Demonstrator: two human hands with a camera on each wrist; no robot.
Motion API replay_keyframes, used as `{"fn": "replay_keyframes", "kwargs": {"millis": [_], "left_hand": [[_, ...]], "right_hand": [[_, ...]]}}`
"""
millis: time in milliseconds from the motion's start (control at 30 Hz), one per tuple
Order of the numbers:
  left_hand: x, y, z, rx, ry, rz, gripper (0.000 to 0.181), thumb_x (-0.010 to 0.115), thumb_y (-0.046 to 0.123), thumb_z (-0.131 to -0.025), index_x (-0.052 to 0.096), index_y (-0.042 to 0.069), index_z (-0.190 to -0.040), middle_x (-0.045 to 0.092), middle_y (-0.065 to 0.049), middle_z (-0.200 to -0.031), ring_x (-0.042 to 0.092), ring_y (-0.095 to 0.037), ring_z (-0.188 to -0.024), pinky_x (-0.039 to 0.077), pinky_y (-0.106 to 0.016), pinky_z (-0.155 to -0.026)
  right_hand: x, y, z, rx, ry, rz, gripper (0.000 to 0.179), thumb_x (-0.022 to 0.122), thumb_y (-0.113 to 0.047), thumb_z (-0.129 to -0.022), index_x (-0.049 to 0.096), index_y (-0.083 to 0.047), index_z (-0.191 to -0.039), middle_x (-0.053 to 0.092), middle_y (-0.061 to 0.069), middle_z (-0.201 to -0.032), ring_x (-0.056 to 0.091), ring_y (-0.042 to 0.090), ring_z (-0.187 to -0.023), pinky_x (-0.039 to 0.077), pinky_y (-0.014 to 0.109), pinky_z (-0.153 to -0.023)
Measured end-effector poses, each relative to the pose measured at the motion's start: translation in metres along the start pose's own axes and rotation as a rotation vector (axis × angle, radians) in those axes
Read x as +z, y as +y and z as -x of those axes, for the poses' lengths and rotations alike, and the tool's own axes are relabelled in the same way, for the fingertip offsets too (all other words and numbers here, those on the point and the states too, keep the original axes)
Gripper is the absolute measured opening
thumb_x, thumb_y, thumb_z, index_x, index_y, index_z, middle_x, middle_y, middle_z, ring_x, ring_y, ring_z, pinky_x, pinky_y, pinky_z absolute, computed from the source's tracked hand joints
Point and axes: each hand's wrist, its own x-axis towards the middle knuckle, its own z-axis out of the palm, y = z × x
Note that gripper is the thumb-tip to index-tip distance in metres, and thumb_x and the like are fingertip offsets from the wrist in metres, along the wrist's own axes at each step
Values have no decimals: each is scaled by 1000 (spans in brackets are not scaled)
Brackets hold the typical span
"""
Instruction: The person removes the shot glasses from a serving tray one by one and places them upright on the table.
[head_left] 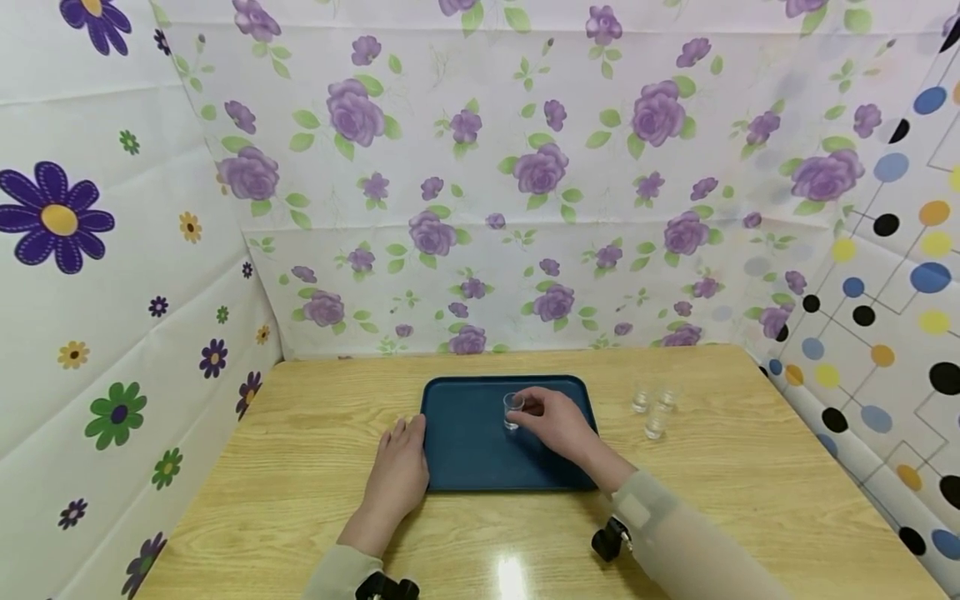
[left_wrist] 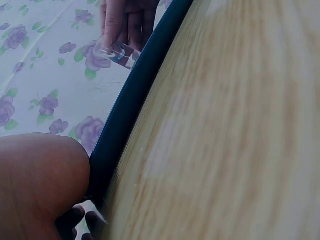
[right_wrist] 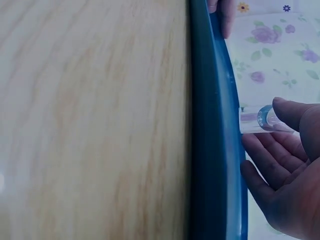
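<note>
A dark blue rectangular tray (head_left: 467,454) lies on the wooden table. On it, a little above its middle, stands a small clear shot glass (head_left: 512,410). My right hand (head_left: 558,425) pinches this glass between thumb and fingers from the right side. In the right wrist view the thumb is at the side of the glass (right_wrist: 252,120), with the fingers below it. My left hand (head_left: 399,468) rests along the tray's left edge, its fingers loosely extended and pointing forward. The left wrist view shows part of that hand (left_wrist: 42,175) against the tray rim (left_wrist: 132,92).
Three more clear glasses (head_left: 655,425) stand close together on the table (head_left: 720,492), to the right of the tray. A flower-patterned cloth (head_left: 480,275) hangs along the table's back edge. Further patterned cloths hang at the left and right sides.
</note>
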Motion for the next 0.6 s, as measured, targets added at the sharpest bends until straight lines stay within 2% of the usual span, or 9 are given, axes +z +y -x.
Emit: {"fn": "replay_keyframes", "kwargs": {"millis": [300, 600], "left_hand": [[1, -1, 1, -2, 5, -10, 52, 52, -2, -112, 46, -9, -163, 53, -28, -162, 39, -50, -157, 26, -67, -131], [0, -1, 0, 6, 12, -13, 52, 53, -2, -111, 46, -9, -162, 53, -28, -162, 39, -50, -157, 25, -67, -131]], "right_hand": [[-13, -5, 10, -1, 16, 15, 26, 81, -36, -104, 79, -22, -125, 77, -9, -111, 74, 10, -102, 65, 41, -91], [-36, -1, 26, 8, 18, 35, 28, 80, -37, -104, 78, -19, -126, 77, -5, -115, 74, 14, -104, 65, 43, -91]]}}
